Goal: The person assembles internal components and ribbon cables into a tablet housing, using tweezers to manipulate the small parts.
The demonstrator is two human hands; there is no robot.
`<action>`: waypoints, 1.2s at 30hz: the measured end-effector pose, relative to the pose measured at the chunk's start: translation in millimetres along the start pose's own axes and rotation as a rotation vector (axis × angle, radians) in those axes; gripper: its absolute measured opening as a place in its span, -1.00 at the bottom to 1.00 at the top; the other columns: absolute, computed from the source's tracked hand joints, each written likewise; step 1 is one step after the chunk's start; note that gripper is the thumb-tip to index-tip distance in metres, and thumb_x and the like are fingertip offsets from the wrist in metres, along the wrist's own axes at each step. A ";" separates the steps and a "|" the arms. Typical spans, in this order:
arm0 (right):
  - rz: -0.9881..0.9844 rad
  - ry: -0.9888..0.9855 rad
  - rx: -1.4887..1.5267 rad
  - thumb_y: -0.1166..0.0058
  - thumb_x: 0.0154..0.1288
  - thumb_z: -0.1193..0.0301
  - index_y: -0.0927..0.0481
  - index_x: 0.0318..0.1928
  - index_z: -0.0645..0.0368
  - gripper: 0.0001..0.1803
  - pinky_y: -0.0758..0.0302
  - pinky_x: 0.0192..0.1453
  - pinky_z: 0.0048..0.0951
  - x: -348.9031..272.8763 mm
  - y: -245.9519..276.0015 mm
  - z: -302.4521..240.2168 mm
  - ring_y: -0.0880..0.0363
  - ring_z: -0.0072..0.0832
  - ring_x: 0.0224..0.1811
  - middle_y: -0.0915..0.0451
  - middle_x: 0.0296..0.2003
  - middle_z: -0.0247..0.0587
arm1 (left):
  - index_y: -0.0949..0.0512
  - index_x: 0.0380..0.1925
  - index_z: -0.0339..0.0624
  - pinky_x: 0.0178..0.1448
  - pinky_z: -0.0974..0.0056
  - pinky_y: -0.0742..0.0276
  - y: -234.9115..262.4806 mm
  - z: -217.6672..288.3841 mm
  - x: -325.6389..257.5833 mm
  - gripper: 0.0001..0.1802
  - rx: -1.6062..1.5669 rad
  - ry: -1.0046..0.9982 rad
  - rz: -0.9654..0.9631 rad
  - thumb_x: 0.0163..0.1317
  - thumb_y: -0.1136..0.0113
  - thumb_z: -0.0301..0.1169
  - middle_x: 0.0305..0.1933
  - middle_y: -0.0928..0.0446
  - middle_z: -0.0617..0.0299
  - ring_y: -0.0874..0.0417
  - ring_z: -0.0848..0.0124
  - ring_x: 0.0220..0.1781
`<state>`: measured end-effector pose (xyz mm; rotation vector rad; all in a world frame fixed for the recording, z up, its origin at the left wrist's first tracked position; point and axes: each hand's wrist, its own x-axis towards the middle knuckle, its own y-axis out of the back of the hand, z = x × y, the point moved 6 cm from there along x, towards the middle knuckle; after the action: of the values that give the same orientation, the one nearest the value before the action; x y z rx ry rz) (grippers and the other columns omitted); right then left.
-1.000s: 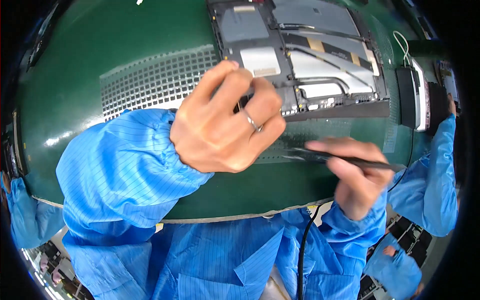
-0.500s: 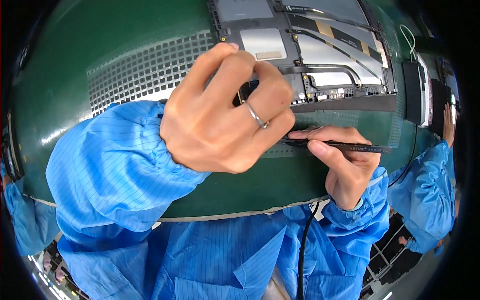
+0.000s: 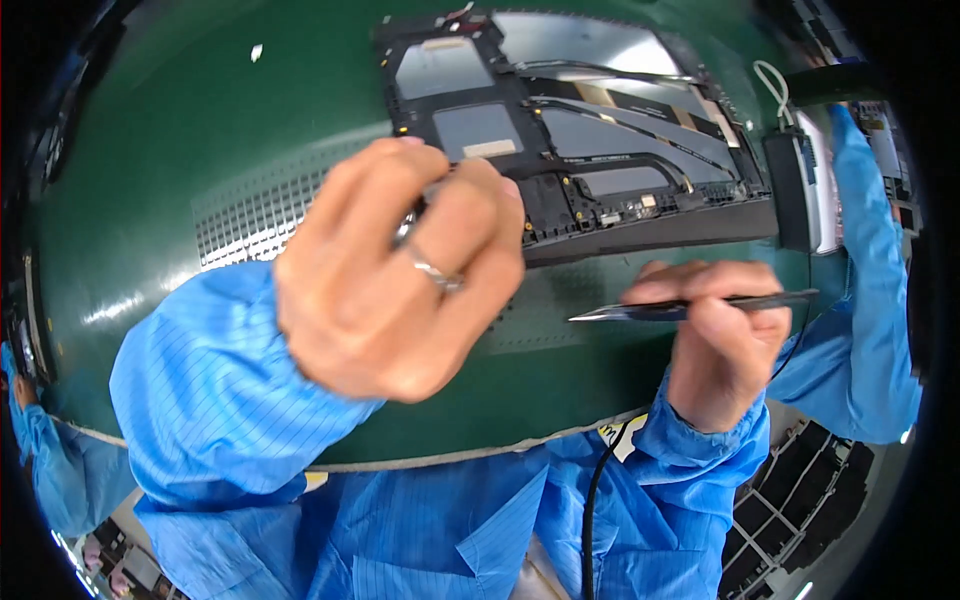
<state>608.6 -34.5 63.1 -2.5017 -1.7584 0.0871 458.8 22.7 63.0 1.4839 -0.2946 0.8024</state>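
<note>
An opened flat device, black frame with grey metal plates and cables inside, lies on the green work mat. My left hand, with a ring on one finger, is raised close to the camera over the device's near left corner, its fingers pinched together; a small metallic glint shows between them, and what it is I cannot tell. My right hand grips dark tweezers held level, tips pointing left, just in front of the device's near edge. Both arms wear blue sleeves.
A perforated patch marks the mat left of the device. A black box with a white cable stands at the device's right end. Another person's blue sleeve reaches in at the right. A black cable hangs below the table edge.
My left hand has stayed over the device's near left corner with its fingers pinching tighter. My right hand has kept the tweezers and drawn slightly back from the device's edge.
</note>
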 end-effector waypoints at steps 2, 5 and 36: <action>-0.148 0.273 -0.182 0.16 -0.02 0.43 -0.37 -0.48 0.29 -0.85 -0.29 -0.13 -0.24 8.0 13.1 -31.0 -0.48 -0.22 -0.44 -0.48 -0.54 0.06 | -0.44 -0.36 -0.36 -0.25 0.22 -0.43 10.4 1.3 21.6 -0.48 -0.069 0.115 -0.036 -0.54 -0.24 -0.57 -0.31 -0.40 0.04 -0.44 0.17 -0.30; -0.068 0.472 -0.169 0.21 0.02 0.46 -0.36 -0.40 0.34 -0.82 -0.29 -0.11 -0.25 16.4 14.9 -47.5 -0.47 -0.20 -0.37 -0.45 -0.50 0.03 | -0.41 -0.31 -0.34 -0.29 0.27 -0.41 20.5 -6.3 30.7 -0.48 -0.096 0.158 -0.038 -0.48 -0.25 -0.61 -0.32 -0.41 0.02 -0.45 0.19 -0.31; 0.022 0.517 -0.213 0.10 -0.10 0.56 -0.43 -0.52 0.41 -0.88 -0.40 -0.26 -0.27 41.0 -2.6 -67.2 -0.49 -0.17 -0.46 -0.42 -0.53 -0.10 | -0.42 -0.36 -0.34 -0.35 0.31 -0.40 38.0 -13.9 40.6 -0.50 -0.165 0.234 -0.004 -0.49 -0.28 -0.59 -0.38 -0.43 0.04 -0.45 0.22 -0.38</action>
<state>626.4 2.5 130.3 -2.3745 -1.5833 -0.7124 459.8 43.7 116.3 1.2229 -0.1771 0.9171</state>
